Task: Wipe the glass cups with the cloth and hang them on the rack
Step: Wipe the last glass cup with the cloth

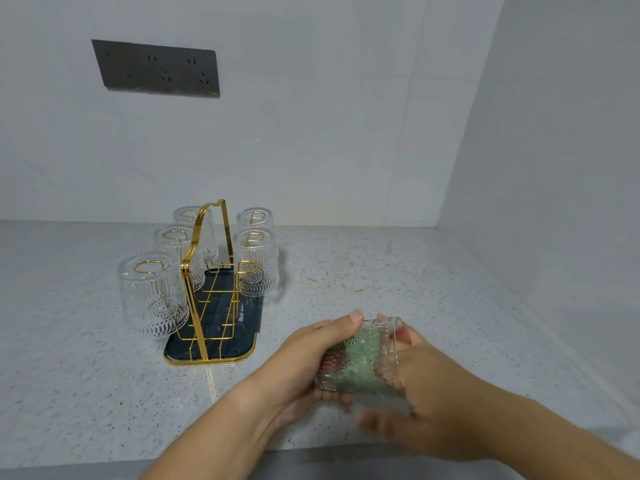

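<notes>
At the front edge of a speckled counter (381, 278), my left hand (304, 362) grips a ribbed glass cup (360, 344) by its base end, thumb curled over the top and fingers wrapped beneath. The cup lies on its side, held just above the counter. Its long axis runs left to right, base towards my left palm and open mouth pointing right. My right hand (426, 386) meets that mouth, and a green cloth (358, 374) bunched inside the cup shows through the patterned wall. The right hand is blurred. Some of its fingers reach in at the rim and others lie under the cup, and I cannot tell whether they pinch the cloth or only press it against the glass.

Farther back and to the left stands a gold wire rack (192, 306) with a tall arched handle, set on a dark tray (176, 348) edged in gold. Cups of the same pattern hang on it upside down, bases up: three cups on its left side (152, 296) in a row running away from me, and two cups on its right side (256, 265), one behind the other.

Beyond the rack rises a pale tiled wall (346, 116), with a dark socket panel (156, 69) mounted high at the left.
</notes>
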{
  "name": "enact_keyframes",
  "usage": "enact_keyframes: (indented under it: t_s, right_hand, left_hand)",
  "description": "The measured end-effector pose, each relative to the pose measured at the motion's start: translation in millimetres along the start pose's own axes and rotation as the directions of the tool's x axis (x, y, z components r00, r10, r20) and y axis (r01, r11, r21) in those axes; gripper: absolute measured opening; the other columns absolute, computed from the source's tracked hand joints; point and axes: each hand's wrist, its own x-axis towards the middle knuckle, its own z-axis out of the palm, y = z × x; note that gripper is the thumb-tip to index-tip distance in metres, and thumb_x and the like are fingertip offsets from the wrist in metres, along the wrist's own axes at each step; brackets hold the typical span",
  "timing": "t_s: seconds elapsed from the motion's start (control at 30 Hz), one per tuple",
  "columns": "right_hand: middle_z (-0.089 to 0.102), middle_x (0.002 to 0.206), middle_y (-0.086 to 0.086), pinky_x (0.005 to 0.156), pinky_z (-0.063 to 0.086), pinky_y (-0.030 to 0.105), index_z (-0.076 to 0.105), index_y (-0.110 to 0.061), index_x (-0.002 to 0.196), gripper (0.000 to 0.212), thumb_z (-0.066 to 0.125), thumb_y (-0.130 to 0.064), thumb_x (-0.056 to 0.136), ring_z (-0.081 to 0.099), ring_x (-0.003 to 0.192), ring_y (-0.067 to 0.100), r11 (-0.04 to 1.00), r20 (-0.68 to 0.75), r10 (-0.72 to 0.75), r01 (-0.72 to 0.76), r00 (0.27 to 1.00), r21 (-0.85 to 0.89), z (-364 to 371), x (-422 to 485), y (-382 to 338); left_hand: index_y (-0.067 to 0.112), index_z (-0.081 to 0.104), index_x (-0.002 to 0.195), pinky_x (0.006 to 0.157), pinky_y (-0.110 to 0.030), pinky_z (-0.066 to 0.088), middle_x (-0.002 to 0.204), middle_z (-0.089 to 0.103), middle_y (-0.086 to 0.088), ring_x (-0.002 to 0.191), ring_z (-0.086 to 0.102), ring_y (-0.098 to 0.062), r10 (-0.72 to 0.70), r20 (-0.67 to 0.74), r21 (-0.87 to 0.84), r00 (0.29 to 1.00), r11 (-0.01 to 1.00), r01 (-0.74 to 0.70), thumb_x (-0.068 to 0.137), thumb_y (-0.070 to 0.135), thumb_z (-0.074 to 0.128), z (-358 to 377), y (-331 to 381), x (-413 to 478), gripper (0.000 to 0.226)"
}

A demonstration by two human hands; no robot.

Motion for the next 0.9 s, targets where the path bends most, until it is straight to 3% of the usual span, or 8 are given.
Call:
enact_keyframes:
  t_s: [0.07,0.17,0.33,0.4,0.53,0.63,0.77,0.9]
  right_hand:
    - [0.062,0.084,-0.022,0.104,0.042,0.049,0.065,-0.032,0.083,0.061,0.025,-0.076,0.096,0.055,0.092,-0.004,0.963,-0.116,0.104,-0.071,0.988,0.261,7,-2,1]
    - [0.052,0.054,-0.013,0.062,0.045,0.052,0.06,-0.022,0.066,0.073,0.031,-0.086,0.086,0.047,0.05,0.007,0.756,-0.097,0.348,-0.218,0.932,0.617,1,1,-8]
    - [0.078,0.11,0.015,0.108,0.048,0.05,0.074,-0.01,0.116,0.064,0.048,-0.063,0.091,0.074,0.107,0.029,0.036,0.176,0.557,-0.235,0.812,0.971,-4,14,-10]
    - [0.077,0.111,0.014,0.107,0.048,0.05,0.075,-0.012,0.114,0.065,0.043,-0.065,0.093,0.073,0.107,0.029,0.123,0.136,0.531,-0.235,0.836,0.964,5,13,-13]
    - [0.073,0.084,-0.008,0.075,0.056,0.045,0.073,-0.021,0.101,0.049,0.052,-0.064,0.096,0.067,0.077,0.015,0.66,-0.116,0.387,-0.186,0.915,0.728,14,4,-13]
    - [0.066,0.114,-0.032,0.105,0.038,0.025,0.07,-0.044,0.111,0.026,0.053,-0.057,0.097,0.049,0.118,-0.01,0.962,-0.2,0.102,-0.045,0.974,0.268,19,1,-7]
    - [0.063,0.111,-0.039,0.112,0.031,0.03,0.067,-0.051,0.108,0.014,0.057,-0.052,0.098,0.047,0.118,-0.013,0.998,-0.205,0.004,0.007,0.979,0.054,15,1,3]
    - [0.075,0.083,-0.025,0.077,0.05,0.017,0.078,-0.033,0.087,0.027,0.055,-0.034,0.101,0.069,0.081,-0.006,0.675,-0.145,0.329,-0.125,0.933,0.727,-3,1,-6]
  left_hand:
    - [0.005,0.075,0.123,0.086,-0.046,0.046,0.131,0.067,-0.03,0.104,0.063,-0.04,0.002,-0.012,-0.019,1.0,1.0,-0.002,0.078,0.069,0.068,2,2,1,0.079]
    - [0.001,0.07,0.127,0.069,-0.036,0.053,0.112,0.071,-0.026,0.089,0.067,-0.031,0.043,-0.034,-0.015,0.998,0.999,-0.044,0.078,0.08,0.055,6,5,3,0.094]
    - [0.034,0.052,0.114,0.067,-0.025,0.051,0.085,0.066,0.008,0.072,0.062,-0.006,0.381,-0.1,0.404,0.919,0.86,-0.313,0.077,0.082,0.051,5,-11,2,0.061]
    - [0.033,0.054,0.105,0.062,-0.03,0.048,0.075,0.063,0.011,0.068,0.057,-0.01,0.461,-0.097,0.399,0.882,0.83,-0.39,0.088,0.069,0.049,7,-15,-3,0.04]
    - [0.015,0.058,0.09,0.043,-0.029,0.04,0.066,0.059,0.0,0.053,0.052,-0.019,0.281,-0.296,0.153,0.913,0.957,-0.245,0.091,0.058,0.054,15,-9,2,0.044]
    - [0.009,0.065,0.088,0.038,-0.021,0.035,0.059,0.055,-0.008,0.041,0.046,-0.021,-0.054,-0.246,-0.026,0.968,0.998,0.049,0.098,0.057,0.055,11,-3,1,0.051]
    - [0.013,0.071,0.093,0.043,-0.02,0.037,0.065,0.057,-0.007,0.042,0.045,-0.016,-0.287,-0.052,-0.117,0.956,0.953,0.28,0.091,0.066,0.05,5,2,-1,0.057]
    - [0.01,0.073,0.107,0.052,-0.029,0.053,0.08,0.067,-0.013,0.057,0.063,-0.022,-0.159,-0.007,0.072,0.987,0.985,0.159,0.091,0.083,0.039,3,0,-2,0.082]
